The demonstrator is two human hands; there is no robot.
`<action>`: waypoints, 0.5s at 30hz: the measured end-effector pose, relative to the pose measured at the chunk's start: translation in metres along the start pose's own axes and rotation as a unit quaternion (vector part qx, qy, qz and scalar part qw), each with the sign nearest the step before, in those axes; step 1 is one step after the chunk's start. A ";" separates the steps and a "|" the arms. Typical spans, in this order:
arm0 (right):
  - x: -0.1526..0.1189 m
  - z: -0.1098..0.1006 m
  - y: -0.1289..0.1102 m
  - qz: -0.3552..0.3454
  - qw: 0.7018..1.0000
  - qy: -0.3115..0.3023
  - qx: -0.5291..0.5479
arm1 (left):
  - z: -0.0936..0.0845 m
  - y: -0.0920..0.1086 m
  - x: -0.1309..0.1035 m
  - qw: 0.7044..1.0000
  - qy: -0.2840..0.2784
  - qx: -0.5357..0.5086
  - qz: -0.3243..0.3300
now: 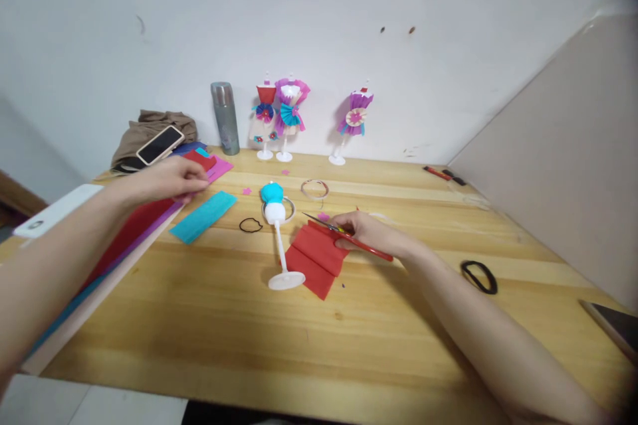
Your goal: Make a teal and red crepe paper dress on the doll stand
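Note:
My right hand (363,231) is closed on red-handled scissors (366,249), their blades pointing left over a folded red paper piece (314,262). Beside that paper a small white mannequin stand (280,246) with a blue top lies tilted on the table. At the left, my left hand (187,179) has its fingers curled together near the red and pink paper pieces (219,168); whether anything is between the fingertips is too small to tell. A blue paper strip (203,216) lies just below that hand. Long coloured sheets (130,239) extend under my left forearm.
Three dressed mannequins (266,113) stand by the wall, with a grey bottle (226,119) to their left. A phone (160,145) rests on brown cloth (142,129). Wire rings (315,189), a black band (479,277) and a dark-screened device (615,325) lie on the wooden table (224,332).

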State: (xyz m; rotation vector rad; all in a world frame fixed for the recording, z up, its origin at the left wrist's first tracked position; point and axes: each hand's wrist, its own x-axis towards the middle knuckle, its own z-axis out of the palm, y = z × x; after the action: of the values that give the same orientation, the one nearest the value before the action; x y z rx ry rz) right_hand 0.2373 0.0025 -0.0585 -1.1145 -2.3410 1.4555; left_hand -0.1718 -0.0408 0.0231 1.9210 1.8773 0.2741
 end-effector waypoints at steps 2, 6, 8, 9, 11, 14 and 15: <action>-0.001 -0.004 -0.002 -0.007 1.000 0.007 0.030 | 0.023 0.048 0.004 0.996 -0.029 -0.071 0.054; -0.007 -0.010 -0.013 -0.037 0.993 0.048 0.098 | 0.068 0.114 0.024 0.973 -0.053 -0.170 0.146; -0.011 -0.011 -0.020 -0.071 0.984 0.089 0.139 | 0.089 0.133 0.038 0.951 -0.097 -0.233 0.176; -0.012 -0.011 -0.022 -0.088 0.977 0.113 0.155 | 0.098 0.139 0.044 0.929 -0.131 -0.281 0.200; -0.014 -0.012 -0.024 -0.112 0.965 0.155 0.177 | 0.109 0.146 0.054 0.889 -0.185 -0.354 0.223; -0.019 -0.018 -0.020 -0.111 0.960 0.186 0.176 | 0.102 0.142 0.058 0.870 -0.164 -0.402 0.235; -0.020 -0.020 -0.019 -0.099 0.966 0.182 0.156 | 0.093 0.138 0.056 0.873 -0.128 -0.405 0.239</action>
State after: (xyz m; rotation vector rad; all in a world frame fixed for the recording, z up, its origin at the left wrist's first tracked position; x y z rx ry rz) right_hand 0.2521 -0.0014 -0.0279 -0.9387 -1.8386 1.3536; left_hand -0.0042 0.0007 -0.0074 1.6495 0.8537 0.7736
